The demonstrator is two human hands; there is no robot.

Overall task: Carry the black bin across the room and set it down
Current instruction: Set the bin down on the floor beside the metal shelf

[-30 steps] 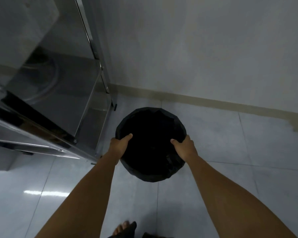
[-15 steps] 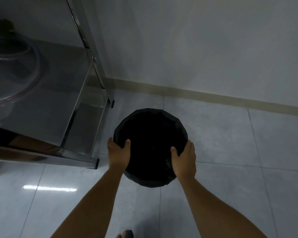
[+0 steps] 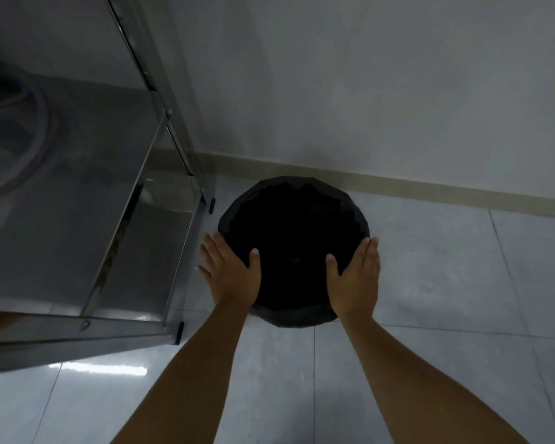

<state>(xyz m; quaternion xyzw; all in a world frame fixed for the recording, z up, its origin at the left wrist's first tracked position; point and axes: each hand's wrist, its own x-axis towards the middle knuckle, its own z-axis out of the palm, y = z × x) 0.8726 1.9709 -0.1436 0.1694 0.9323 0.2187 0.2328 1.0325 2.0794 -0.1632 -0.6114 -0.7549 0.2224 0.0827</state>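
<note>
- Where it stood on pale glossy floor tiles, one black bin was round, its rim faceted by a crinkled dark liner, its inside too dark to read.
- Left hand: fingers flat and spread against the bin's left wall, thumb over the rim; no closed grasp.
- Right hand: fingers straight, pressed to the right wall, thumb over the rim; likewise uncurled.
- One stainless steel rack, smooth and reflective, just left of the bin; two black feet visible.
- One plain wall with a beige skirting strip just behind the bin; bare floor to the right and near side.
</note>
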